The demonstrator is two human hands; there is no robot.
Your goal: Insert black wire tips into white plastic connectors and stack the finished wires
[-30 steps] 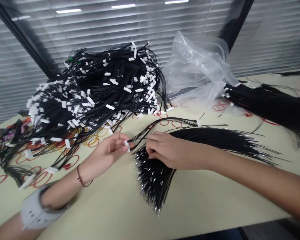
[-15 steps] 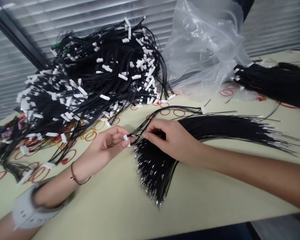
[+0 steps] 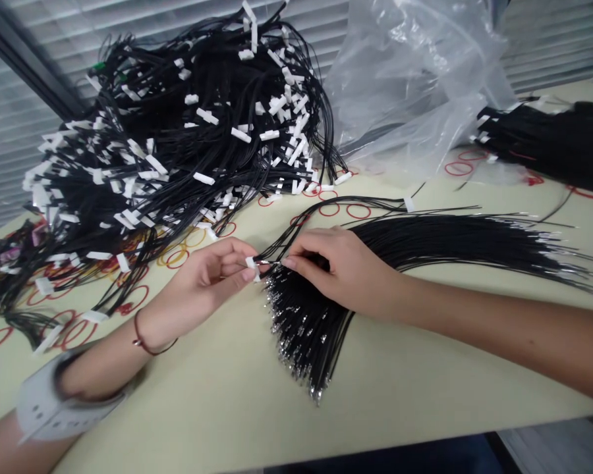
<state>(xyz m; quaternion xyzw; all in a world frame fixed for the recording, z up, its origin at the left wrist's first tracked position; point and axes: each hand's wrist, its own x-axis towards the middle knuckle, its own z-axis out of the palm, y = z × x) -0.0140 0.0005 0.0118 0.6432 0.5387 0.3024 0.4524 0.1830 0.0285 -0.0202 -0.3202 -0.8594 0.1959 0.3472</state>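
Note:
Between the thumb and fingers of my left hand [image 3: 220,273] is a small white connector [image 3: 252,264] with black wires running from it. My right hand [image 3: 329,260] pinches a thin black wire just right of that connector, its metal tip pointing at the connector. Under my right hand lies a fanned bundle of loose black wires [image 3: 309,322] with silvery metal tips. Several wires from the held connector curve up and right to a second white connector [image 3: 408,205] on the table. Whether the pinched wire's tip is inside the connector is too small to tell.
A large heap of black wires with white connectors [image 3: 202,145] fills the back left. Behind on the right are a clear plastic bag [image 3: 405,85] and another black wire bundle [image 3: 548,141]. Red rings [image 3: 358,210] lie scattered on the pale table [image 3: 202,408].
The view has shifted slightly. My right hand and its wire have stayed close to the connector, and the wire's metal tip now shows beside it. Both hands keep their grips.

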